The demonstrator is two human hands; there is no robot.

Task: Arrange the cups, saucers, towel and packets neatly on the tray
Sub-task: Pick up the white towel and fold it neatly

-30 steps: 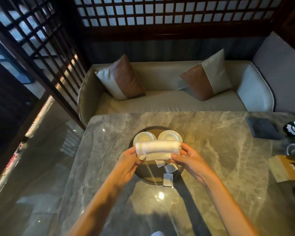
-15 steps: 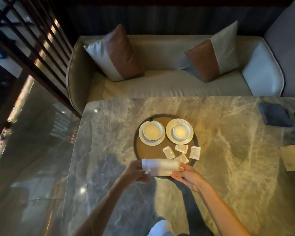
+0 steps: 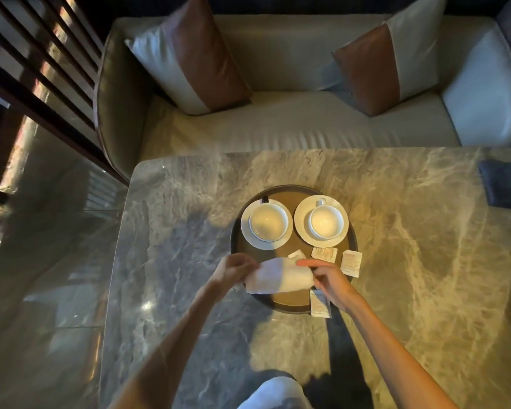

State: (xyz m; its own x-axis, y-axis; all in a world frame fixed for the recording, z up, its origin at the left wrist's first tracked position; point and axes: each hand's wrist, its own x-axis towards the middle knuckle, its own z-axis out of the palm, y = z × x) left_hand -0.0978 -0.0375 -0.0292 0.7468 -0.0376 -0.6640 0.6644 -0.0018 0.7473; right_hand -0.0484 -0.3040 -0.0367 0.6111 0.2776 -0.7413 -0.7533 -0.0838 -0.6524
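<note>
Now tilted, towel (image 3: 278, 277) gripped by left hand (image 3: 233, 268) and right hand (image 3: 332, 280).

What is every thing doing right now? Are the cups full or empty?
Left cup: upright, empty, on the left saucer.
Right cup: upright, empty, on the right saucer.
Towel: rolled, held over the tray's near-left rim.
Packets: loose, two lying across the tray's rim.
Left hand: grips one towel end.
Right hand: holds the other end.
</note>
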